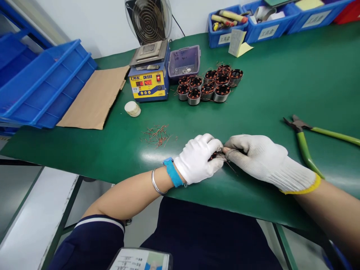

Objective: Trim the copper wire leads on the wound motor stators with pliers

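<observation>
My left hand (199,158), in a white glove, is curled round a small motor stator (214,155) with copper windings, held just above the green table (270,97). My right hand (261,159), also gloved, pinches at the stator's wires with thumb and forefinger; thin copper leads stick out below the fingers. Most of the stator is hidden inside the left fist. A cluster of several similar wound stators (209,84) stands further back on the table.
Green-handled cutters (305,142) lie to the right. Cut copper wire scraps (157,135) and a tape roll (132,108) lie left of centre. A yellow solder pot (149,80), fan (148,20), purple tray (184,62), cardboard (95,97) and blue bins (42,82) line the back and left.
</observation>
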The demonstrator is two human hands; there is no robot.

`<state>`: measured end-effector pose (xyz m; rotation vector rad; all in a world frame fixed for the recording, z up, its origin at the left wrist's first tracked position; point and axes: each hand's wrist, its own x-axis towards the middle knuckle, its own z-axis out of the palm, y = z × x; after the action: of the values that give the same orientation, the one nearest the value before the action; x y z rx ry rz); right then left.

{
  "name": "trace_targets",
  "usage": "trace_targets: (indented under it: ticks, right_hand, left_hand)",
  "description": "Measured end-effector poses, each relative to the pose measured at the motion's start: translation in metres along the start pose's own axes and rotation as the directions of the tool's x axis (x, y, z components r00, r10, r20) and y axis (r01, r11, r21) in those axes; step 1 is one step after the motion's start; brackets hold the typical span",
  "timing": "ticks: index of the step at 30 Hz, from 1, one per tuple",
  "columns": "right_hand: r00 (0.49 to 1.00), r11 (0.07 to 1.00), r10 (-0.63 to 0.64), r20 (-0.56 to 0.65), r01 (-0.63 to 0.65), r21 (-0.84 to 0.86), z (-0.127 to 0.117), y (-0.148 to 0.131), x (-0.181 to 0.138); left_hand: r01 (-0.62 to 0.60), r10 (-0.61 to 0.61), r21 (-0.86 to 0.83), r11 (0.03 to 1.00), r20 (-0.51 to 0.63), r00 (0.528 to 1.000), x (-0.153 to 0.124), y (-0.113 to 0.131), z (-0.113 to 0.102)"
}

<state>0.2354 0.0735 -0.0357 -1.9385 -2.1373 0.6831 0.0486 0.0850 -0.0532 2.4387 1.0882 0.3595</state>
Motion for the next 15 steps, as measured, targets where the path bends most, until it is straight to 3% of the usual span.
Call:
trace_targets:
  ticks: [4,8,11,15]
  right_hand:
    - [0.997,0.999,0.032,0.075,-0.033,0.006,-0.005,-0.004,-0.001]
    - [0.991,0.996,0.022,0.134,-0.011,-0.085,-0.004,-0.006,-0.009]
    - [0.979,0.981,-0.117,0.165,0.14,-0.134,0.005,-0.006,-0.017]
    - [0.92,0.909,-0.38,0.093,0.39,-0.145,0.017,0.001,-0.024]
  left_hand:
    - [-0.038,0.03,-0.157,0.987,-0.054,0.998,-0.001,-0.004,-0.003]
    - [0.074,-0.093,-0.38,0.922,-0.034,0.995,0.004,-0.004,-0.009]
    - [0.205,-0.21,-0.417,0.886,0.035,0.977,0.01,0.001,-0.012]
    - [0.334,-0.32,-0.336,0.881,0.097,0.942,0.016,0.006,-0.014]
